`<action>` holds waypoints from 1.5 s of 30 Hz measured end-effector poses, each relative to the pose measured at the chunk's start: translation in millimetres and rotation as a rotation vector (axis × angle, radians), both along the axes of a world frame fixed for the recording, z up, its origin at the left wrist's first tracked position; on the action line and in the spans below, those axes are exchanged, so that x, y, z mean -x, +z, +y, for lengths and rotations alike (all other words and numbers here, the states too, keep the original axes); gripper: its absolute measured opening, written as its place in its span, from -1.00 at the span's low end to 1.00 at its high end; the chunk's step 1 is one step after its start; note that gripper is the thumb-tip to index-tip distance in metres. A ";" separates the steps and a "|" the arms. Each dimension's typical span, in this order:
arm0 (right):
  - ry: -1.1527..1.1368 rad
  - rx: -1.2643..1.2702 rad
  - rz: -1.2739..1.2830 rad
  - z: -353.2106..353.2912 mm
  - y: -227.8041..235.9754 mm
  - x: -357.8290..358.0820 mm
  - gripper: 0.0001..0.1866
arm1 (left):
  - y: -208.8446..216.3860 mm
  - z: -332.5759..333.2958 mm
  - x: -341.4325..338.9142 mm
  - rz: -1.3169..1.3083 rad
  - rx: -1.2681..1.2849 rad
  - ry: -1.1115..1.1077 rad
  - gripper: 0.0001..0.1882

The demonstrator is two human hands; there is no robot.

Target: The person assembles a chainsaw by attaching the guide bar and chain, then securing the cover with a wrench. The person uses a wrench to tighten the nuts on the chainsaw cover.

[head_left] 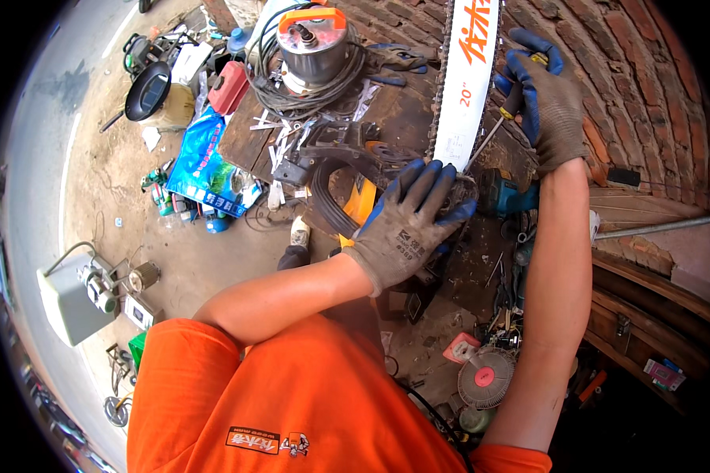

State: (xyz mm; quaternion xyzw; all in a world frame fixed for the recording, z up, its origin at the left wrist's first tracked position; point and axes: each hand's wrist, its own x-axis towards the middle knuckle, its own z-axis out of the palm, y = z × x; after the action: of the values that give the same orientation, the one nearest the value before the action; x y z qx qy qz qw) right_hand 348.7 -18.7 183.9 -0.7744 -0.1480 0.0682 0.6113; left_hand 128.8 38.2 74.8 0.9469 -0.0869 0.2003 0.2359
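Note:
A white chainsaw bar (467, 87) with orange lettering points away from me, its dark chain (439, 102) along the left edge. Over the base of the bar lies my left hand (412, 213) in a grey glove with blue fingertips, fingers stretched across it. The saw body beneath that hand is mostly hidden. To the right of the bar my gloved right hand (546, 102) is wrapped round the yellow-and-black handle of a screwdriver (513, 104). Its thin metal shaft slants down toward the base of the bar; the tip is hard to make out.
A coiled cable surrounds a steel pump (314, 54) with an orange handle on the wooden bench (248, 146). Beside the saw lies a teal power tool (509, 193). A brick wall (615, 71) borders the right. Left are a blue bag (205, 162) and black pan (148, 91); below, a fan (486, 378).

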 end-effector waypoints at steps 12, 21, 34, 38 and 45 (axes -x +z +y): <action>0.020 0.120 0.028 1.1 -1.5 -5.5 -0.69 | 3.8 1.0 -0.2 0.012 0.019 -0.004 -0.47; 0.096 1.097 -0.397 9.7 4.1 -19.4 -0.33 | 2.3 0.6 -1.1 -0.007 0.009 0.003 -0.48; 0.224 1.003 -0.309 12.2 4.3 -41.6 -0.42 | 2.5 0.8 0.7 0.030 0.020 -0.013 -0.45; 0.205 0.994 -0.328 8.8 -0.7 -46.5 -0.43 | 4.5 1.3 0.6 0.029 0.015 -0.012 -0.44; 0.188 1.034 -0.315 6.3 -4.7 -49.7 -0.36 | 4.3 1.4 0.6 0.014 0.010 -0.010 -0.44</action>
State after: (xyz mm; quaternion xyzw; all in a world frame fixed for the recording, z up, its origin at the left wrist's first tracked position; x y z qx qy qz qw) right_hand 398.3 -12.3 179.2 -0.9582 -0.2534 0.0698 0.1128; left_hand 128.2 39.5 79.1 0.9466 -0.0890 0.1931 0.2423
